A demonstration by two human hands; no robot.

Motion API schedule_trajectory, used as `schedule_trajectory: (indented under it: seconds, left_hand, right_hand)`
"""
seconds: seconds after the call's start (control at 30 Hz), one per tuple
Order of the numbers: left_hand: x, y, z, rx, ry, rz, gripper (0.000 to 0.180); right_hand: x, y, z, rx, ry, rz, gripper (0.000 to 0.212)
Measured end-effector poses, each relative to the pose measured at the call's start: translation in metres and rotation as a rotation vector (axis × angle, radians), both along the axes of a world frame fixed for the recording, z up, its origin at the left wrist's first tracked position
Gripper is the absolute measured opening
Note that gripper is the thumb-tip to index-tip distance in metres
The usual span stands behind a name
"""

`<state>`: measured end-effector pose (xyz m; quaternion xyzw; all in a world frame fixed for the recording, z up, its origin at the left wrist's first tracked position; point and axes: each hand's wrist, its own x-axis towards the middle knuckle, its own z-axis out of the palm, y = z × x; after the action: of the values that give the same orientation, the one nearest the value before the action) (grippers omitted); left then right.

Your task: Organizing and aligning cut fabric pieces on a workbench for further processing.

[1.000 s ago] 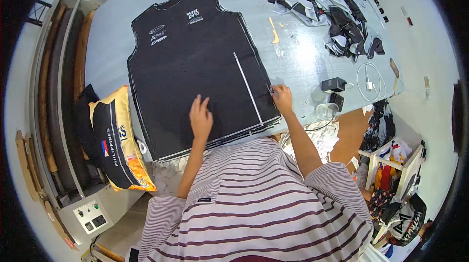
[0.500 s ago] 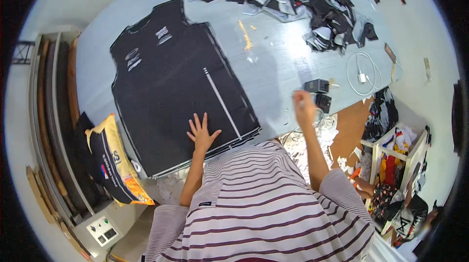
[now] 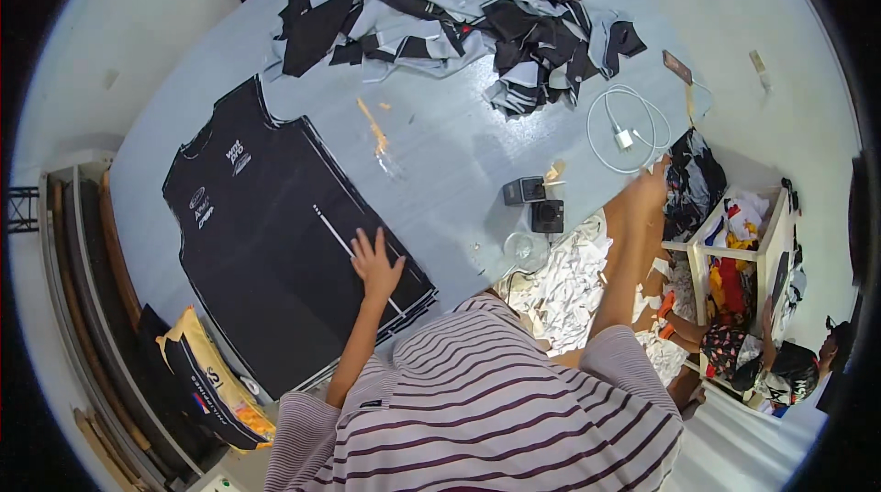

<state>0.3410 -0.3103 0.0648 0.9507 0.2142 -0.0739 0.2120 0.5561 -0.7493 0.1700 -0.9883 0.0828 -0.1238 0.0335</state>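
My left hand (image 3: pixel 374 262) lies flat with fingers spread on a stack of black cut fabric panels (image 3: pixel 266 272). The panels have a sleeveless shirt's outline, white prints near the neck and a white stripe beside my fingers. My right hand (image 3: pixel 648 187) is off the table's right edge, below a coiled white cable (image 3: pixel 624 139). Motion smears its fingers, so I cannot make out whether it holds anything. Two small black box-shaped devices (image 3: pixel 524 190) stand together at the table edge between my hands, near a clear round container (image 3: pixel 526 251).
Black and grey fabric scraps (image 3: pixel 431 10) heap along the far side. A phone (image 3: pixel 677 67) and an orange-yellow strip (image 3: pixel 373 125) lie on the table. White scraps (image 3: pixel 574 281) cover the floor. Rolls (image 3: pixel 87 290) and a yellow-black cushion (image 3: pixel 216 377) are left; another person (image 3: pixel 734 350) sits right.
My right hand has swung right, away from the black devices. My left hand stays spread on the black panels, now nearer the white stripe. The whole view has shifted toward the right.
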Motion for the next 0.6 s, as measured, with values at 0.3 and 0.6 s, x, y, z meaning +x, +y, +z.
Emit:
schedule_trajectory:
  seconds: [0.3,0.6]
  left_hand:
    - [0.085,-0.082,0.032,-0.176,-0.114,-0.267,0.064]
    - [0.066,-0.044,0.024,-0.261,-0.140,-0.182,0.058]
  right_hand:
    - [0.178,0.118,-0.104,-0.020,0.043,0.667,0.022]
    - [0.237,0.105,-0.088,0.258,-0.231,0.713,0.022]
